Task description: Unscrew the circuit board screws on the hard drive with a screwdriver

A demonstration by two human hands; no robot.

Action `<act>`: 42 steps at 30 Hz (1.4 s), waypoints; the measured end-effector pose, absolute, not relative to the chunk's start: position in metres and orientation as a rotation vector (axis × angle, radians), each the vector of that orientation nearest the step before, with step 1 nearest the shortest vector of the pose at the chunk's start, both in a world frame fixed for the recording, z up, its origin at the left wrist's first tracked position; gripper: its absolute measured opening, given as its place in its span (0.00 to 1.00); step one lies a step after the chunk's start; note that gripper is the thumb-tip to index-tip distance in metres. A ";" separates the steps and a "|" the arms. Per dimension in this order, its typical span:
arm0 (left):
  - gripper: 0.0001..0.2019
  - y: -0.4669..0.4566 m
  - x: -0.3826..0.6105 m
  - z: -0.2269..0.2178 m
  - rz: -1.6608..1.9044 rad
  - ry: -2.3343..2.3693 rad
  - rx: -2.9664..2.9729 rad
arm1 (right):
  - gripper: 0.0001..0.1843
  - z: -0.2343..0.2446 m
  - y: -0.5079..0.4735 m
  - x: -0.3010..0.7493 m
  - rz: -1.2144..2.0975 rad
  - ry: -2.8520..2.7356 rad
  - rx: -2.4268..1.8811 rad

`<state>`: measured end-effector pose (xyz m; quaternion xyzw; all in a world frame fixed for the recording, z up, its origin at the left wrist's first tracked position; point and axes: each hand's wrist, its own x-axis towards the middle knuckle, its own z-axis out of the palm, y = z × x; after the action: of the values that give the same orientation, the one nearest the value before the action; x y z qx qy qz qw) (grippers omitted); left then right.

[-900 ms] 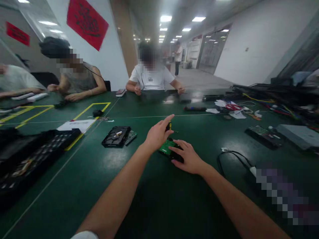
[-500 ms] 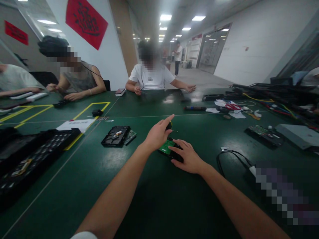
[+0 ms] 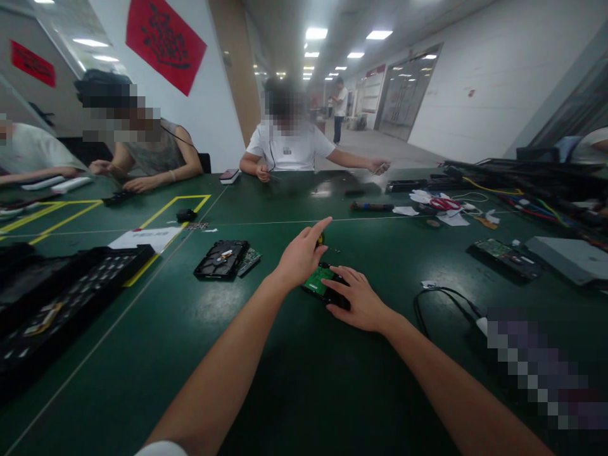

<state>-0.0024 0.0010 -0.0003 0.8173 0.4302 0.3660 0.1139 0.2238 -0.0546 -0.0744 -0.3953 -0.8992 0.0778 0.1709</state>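
Observation:
On the dark green table lies a hard drive (image 3: 319,282) with its green circuit board facing up. My right hand (image 3: 360,296) rests over its right side, fingers spread across the board and thumb along the near edge, gripping it. My left hand (image 3: 300,254) is closed above the drive's far left part, index finger stretched out. Between its thumb and fingers shows the handle of a black-and-yellow screwdriver (image 3: 322,240), mostly hidden by the hand; its tip cannot be made out. Several tiny screws (image 3: 335,249) lie just beyond the drive.
Left of my hands sit a black drive casing (image 3: 221,259) and a loose circuit board (image 3: 249,261). A long black tray (image 3: 95,278) stands farther left. Another hard drive (image 3: 504,258), a grey box (image 3: 570,258) and a cable (image 3: 444,289) lie right. Co-workers sit opposite.
My hands stay nearly in place, with the screwdriver handle showing slightly differently. The hand of the person opposite has moved to the right and now holds something small.

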 end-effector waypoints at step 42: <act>0.31 0.000 -0.006 0.004 1.035 1.099 2.367 | 0.34 -0.074 -0.054 0.224 0.231 -2.558 -1.124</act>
<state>-0.0057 0.0004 0.0036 0.8314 0.3860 0.3635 0.1662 0.2236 -0.0544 -0.0740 -0.3952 -0.8994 0.0814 0.1683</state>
